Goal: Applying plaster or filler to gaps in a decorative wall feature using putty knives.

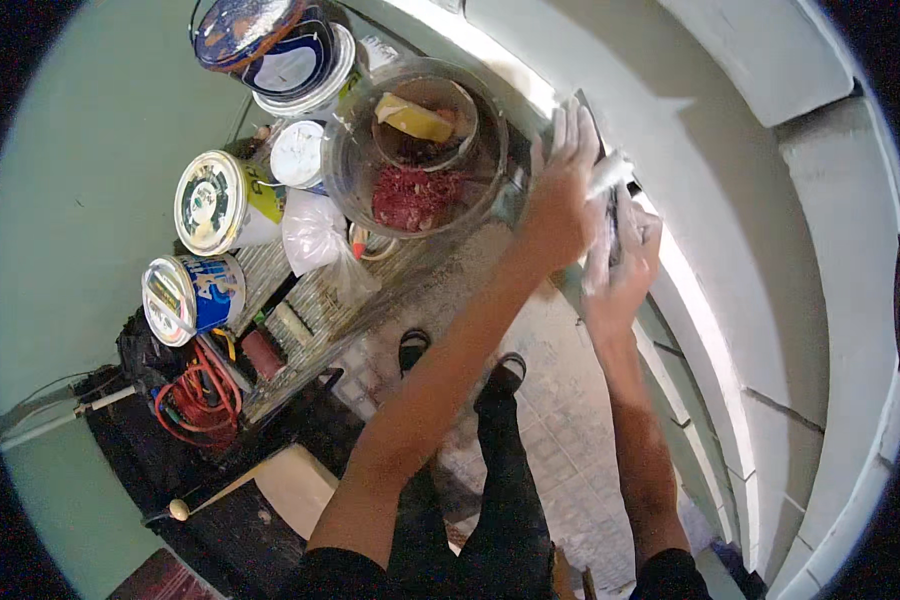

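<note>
My left hand (562, 190), dusted with white, reaches up to the white ledge with its fingers stretched out. They lie along a thin dark edge, and I cannot tell what it belongs to. Just below and to the right, my right hand (625, 262) is closed around something narrow and dark, mostly hidden by the fingers. A pale, blurred white lump (610, 172) sits between the two hands; its kind is unclear. Left of my hands stands a round clear tub (335, 165). Inside it are a smaller bowl with a yellow sponge (413, 118) and a dark red shaggy thing (420, 198).
A worn bench (315, 340) along the left wall carries a blue-labelled bucket (215, 295), a green-labelled bucket (210, 203), a stacked dark bucket (288, 58), a plastic bag (315, 235) and a coiled orange cable (200, 400). White stepped panels (760, 200) curve along my right. My feet are on dusty tiles (560, 440).
</note>
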Tool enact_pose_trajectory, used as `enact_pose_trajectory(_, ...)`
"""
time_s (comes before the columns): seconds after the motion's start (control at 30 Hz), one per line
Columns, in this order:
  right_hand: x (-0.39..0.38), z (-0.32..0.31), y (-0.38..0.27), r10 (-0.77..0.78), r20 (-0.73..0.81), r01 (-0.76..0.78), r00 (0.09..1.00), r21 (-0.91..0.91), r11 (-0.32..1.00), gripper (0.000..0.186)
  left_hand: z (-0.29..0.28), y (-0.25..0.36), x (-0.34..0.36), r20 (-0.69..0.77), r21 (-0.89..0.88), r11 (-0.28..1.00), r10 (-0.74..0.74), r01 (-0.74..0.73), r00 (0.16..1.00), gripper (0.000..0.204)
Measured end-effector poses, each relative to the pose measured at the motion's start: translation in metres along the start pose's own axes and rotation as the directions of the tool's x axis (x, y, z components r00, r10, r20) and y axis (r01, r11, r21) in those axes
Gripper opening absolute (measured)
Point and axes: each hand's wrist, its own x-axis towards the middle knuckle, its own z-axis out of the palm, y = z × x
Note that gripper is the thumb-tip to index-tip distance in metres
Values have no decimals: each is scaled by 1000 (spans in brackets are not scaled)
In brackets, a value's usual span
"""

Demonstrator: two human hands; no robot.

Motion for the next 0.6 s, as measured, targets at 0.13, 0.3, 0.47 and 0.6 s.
enact_pose_trajectory(0.13,-14,-12,9,107,3,-107,994,-18,994,40,5,8,-7,35,39,999,-17,16,999,79)
enact_pose_trajectory(0.3,-9,-9,5,46,-11,-47,999,-58,997,40,-3,5,-3,20,-33,999,30,-29,999,80)
enact_pose_trajectory(0.47,3,-6,-3,48,-8,-48,999,-54,997,39,-15,3,6,34,-4,998,57,-56,998,76)
enact_pose_trajectory(0.6,-7,-10,-3,60,-32,-61,998,-39,997,38,-8,7,-5,126,123,992,12,-27,992,80)
